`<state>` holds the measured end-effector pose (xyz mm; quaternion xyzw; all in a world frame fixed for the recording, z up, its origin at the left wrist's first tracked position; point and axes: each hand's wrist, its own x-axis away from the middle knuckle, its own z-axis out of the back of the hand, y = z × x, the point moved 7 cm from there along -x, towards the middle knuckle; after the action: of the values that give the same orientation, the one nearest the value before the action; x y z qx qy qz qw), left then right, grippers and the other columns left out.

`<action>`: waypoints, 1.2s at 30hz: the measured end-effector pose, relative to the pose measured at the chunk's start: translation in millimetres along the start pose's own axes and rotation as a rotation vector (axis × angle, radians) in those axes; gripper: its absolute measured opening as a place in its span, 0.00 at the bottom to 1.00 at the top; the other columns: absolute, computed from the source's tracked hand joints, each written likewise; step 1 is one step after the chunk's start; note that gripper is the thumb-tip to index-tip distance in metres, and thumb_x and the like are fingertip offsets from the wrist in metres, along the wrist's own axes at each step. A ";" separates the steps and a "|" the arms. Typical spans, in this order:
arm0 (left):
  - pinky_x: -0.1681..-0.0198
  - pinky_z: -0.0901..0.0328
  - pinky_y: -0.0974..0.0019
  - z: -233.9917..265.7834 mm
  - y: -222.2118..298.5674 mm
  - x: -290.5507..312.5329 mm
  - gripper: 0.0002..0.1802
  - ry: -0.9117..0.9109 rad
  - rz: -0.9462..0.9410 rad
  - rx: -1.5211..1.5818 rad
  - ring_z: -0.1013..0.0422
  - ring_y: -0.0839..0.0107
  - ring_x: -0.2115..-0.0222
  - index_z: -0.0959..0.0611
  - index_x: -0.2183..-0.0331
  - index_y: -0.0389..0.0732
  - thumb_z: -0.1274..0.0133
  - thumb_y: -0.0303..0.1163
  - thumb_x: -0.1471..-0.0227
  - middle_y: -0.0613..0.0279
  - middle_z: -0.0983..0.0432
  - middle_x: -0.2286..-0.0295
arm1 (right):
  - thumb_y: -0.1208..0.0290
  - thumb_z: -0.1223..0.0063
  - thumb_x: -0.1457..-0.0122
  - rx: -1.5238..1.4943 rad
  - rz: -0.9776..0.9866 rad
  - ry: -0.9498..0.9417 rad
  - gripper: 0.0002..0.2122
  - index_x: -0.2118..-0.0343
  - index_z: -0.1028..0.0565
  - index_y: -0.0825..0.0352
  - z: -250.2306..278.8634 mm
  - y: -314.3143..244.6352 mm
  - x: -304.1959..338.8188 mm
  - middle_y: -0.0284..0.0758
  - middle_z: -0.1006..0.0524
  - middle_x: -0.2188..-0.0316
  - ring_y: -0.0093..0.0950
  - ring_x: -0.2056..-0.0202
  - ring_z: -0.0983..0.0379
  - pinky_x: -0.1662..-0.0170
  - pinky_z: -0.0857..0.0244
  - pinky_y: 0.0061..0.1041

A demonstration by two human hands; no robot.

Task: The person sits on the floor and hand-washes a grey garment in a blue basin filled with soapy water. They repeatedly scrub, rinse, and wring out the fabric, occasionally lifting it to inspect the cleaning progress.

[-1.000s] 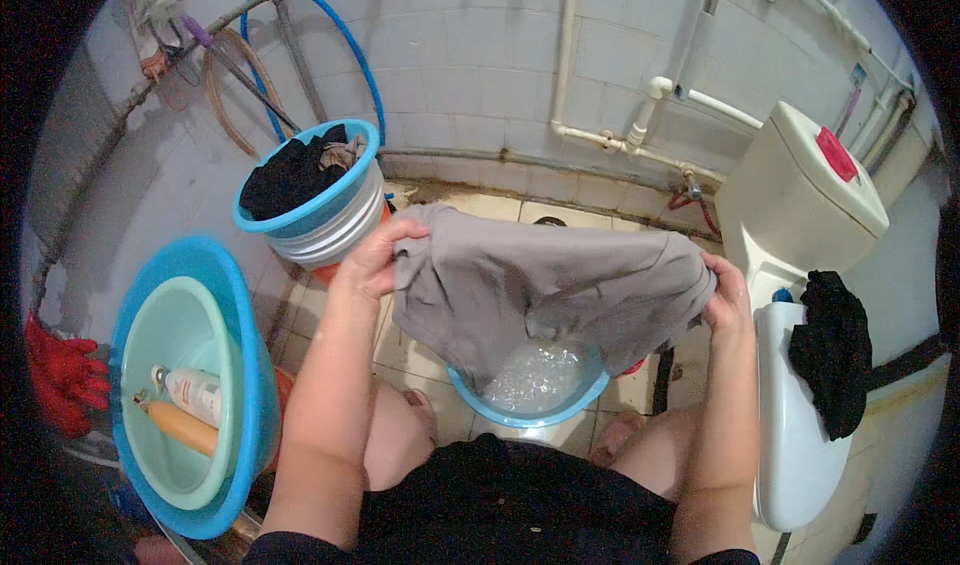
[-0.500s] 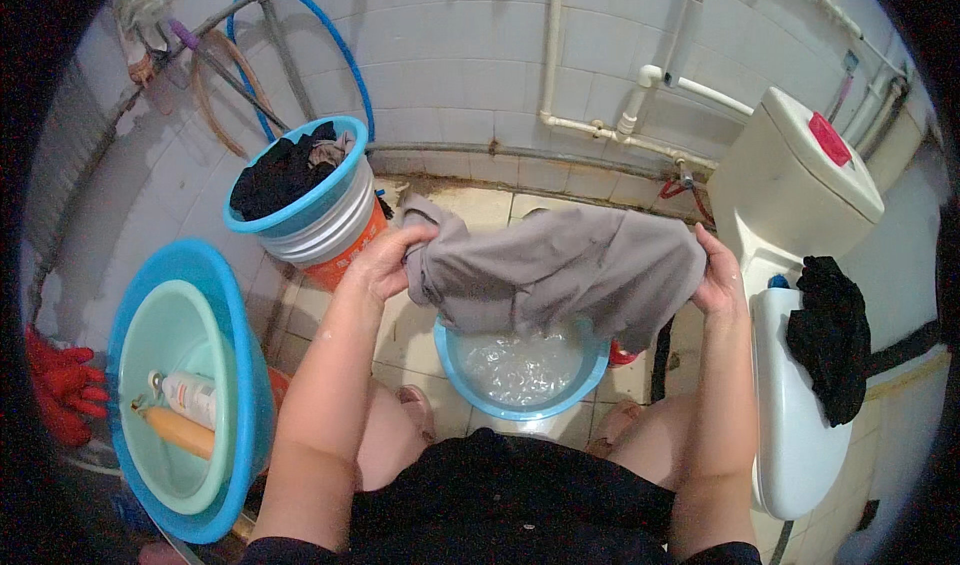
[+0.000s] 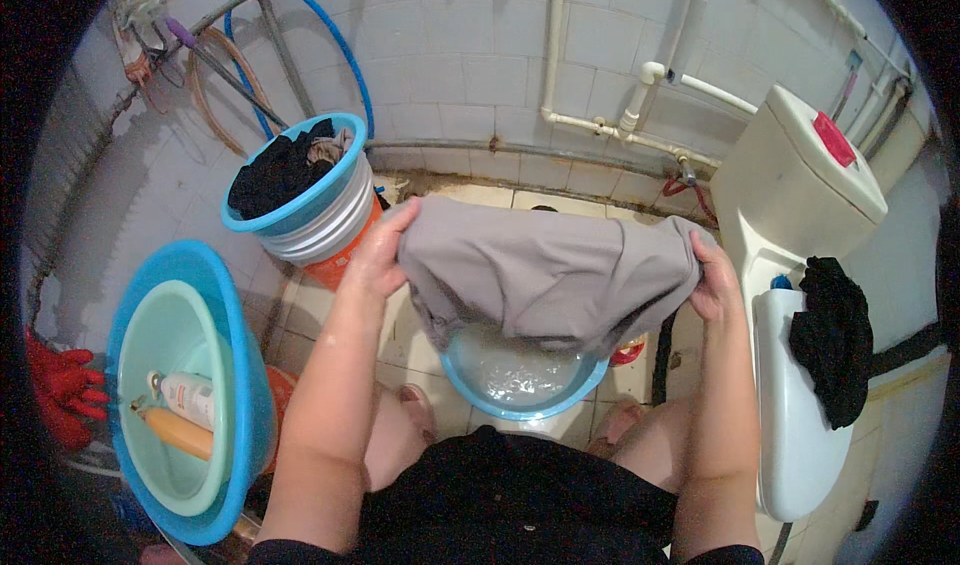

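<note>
- Here's the grey cloth point(image 3: 545, 265), up in the air and spread between two hands, its long axis running nine to three o'clock!
- The left hand point(image 3: 383, 250) grips its nine o'clock end, the right hand point(image 3: 715, 280) pinches a folded corner at three; one hand per end, so neither is nearer.
- Straight below, at six o'clock, sits the blue basin point(image 3: 574, 395) of cloudy water, and the sagging lower edge hangs over its far side.
- Toward ten, a white-and-orange bucket point(image 3: 330, 230) carries a blue tub point(image 3: 357, 155) of dark laundry point(image 3: 280, 173).
- Round at eight, a pale green basin point(image 3: 140, 335) nests in a bigger blue one, with bottles inside; past three, black fabric point(image 3: 832, 345) drapes over the toilet lid point(image 3: 785, 415).
- Hard to read: fingers behind the cloth, the basin's covered far rim, a red object point(image 3: 628, 352) half hidden toward five, and red gloves point(image 3: 68, 390) fading into the dark border.
</note>
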<state>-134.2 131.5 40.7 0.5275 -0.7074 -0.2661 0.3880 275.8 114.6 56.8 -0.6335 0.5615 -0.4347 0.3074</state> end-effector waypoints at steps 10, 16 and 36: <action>0.54 0.36 0.55 25.3 38.2 11.6 0.19 0.119 -0.068 0.148 0.32 0.61 0.59 0.31 0.56 0.36 0.56 0.39 0.45 0.53 0.30 0.60 | 0.62 0.55 0.42 -0.055 -0.074 0.071 0.16 0.58 0.32 0.71 24.8 -10.9 11.0 0.40 0.27 0.62 0.32 0.61 0.29 0.57 0.34 0.32; 0.54 0.36 0.55 -6.9 43.2 25.5 0.20 -0.055 -0.140 0.369 0.33 0.60 0.58 0.33 0.55 0.35 0.55 0.37 0.45 0.52 0.30 0.60 | 0.63 0.54 0.42 -0.497 0.064 -0.120 0.17 0.55 0.34 0.71 -2.4 -23.8 20.0 0.40 0.28 0.59 0.32 0.59 0.30 0.54 0.35 0.32; 0.57 0.34 0.60 36.2 41.6 16.2 0.13 0.081 -0.006 0.205 0.30 0.63 0.64 0.27 0.63 0.31 0.53 0.28 0.51 0.52 0.27 0.65 | 0.75 0.53 0.47 -0.224 -0.177 0.108 0.13 0.60 0.32 0.75 35.7 -1.4 -2.0 0.43 0.27 0.62 0.35 0.61 0.29 0.55 0.34 0.34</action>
<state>-189.0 127.4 57.5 0.5769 -0.7131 -0.1720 0.3593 308.5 113.3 42.2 -0.6864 0.5642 -0.4281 0.1649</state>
